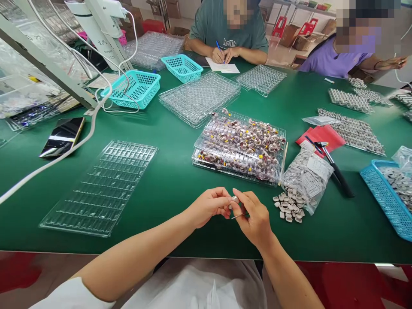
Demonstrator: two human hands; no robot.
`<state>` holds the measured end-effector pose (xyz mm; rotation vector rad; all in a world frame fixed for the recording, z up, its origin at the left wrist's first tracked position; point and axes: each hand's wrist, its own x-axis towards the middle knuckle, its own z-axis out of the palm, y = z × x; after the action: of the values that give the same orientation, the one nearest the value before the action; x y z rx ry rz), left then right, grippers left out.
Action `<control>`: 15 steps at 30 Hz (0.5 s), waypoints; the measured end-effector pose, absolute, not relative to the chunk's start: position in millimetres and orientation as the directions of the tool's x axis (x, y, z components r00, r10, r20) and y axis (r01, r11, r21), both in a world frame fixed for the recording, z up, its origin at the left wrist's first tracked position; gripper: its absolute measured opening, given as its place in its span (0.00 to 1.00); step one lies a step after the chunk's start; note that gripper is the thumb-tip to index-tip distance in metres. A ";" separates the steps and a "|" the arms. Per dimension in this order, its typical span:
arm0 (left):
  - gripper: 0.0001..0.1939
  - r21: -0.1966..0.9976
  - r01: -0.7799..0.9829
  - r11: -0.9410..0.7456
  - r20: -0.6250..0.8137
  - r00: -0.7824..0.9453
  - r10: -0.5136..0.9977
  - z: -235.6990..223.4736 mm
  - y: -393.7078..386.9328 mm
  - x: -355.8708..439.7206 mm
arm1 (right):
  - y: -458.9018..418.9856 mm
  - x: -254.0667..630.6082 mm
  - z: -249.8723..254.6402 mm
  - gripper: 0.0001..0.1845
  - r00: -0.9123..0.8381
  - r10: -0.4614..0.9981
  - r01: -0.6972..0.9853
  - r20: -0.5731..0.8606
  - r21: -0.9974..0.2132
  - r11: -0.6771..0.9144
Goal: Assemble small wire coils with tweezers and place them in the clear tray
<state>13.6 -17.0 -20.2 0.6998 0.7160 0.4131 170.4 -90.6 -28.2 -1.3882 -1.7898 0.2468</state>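
Note:
Near the table's front edge, my left hand [215, 206] and my right hand [254, 213] meet, fingertips pinched on a small, pale, rounded part [235, 199]. Its exact kind is too small to make out. A thin metallic strip or wire [238, 216] sticks out below my right fingers; whether it belongs to the part I cannot tell. Just beyond my hands, stacked clear plastic trays [236, 175] carry many small pale parts with red and yellow bits. To the right, loose beige caps [289, 210] spill from a clear plastic bag [307, 174].
A hammer [336, 171] lies beside a red sheet [333, 136]. Clear blister trays [106, 189] rest at left and further back. Turquoise baskets [149, 92], a blue basket [383, 204], a phone [62, 137] and a white cable [93, 124] surround the workspace. Two people sit opposite, one writing.

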 end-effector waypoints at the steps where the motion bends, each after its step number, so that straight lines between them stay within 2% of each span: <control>1: 0.13 0.697 -0.112 0.708 -0.453 0.697 0.556 -20.2 -17.4 13.7 | -90.7 170.2 -28.2 0.21 -0.041 0.877 0.702 0.479 -0.611 0.366; 7: 0.13 0.674 -0.087 0.733 -0.471 0.714 0.518 -21.2 -18.4 13.7 | -91.9 170.4 -28.6 0.14 -0.045 0.903 0.696 0.428 -0.635 0.335; 11: 0.13 0.723 -0.047 0.689 -0.469 0.699 0.540 -15.2 -14.4 10.0 | -91.7 172.6 -26.7 0.11 -0.063 0.894 0.711 0.445 -0.608 0.353; 15: 0.25 0.808 -0.078 0.584 -0.354 0.729 0.586 -8.9 -8.9 2.7 | -90.7 173.8 -24.4 0.08 -0.077 0.886 0.737 0.457 -0.572 0.359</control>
<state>2.7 -8.9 -8.9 0.8689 0.6563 0.4216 173.8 -90.7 -24.4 -1.4190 -1.8507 0.2444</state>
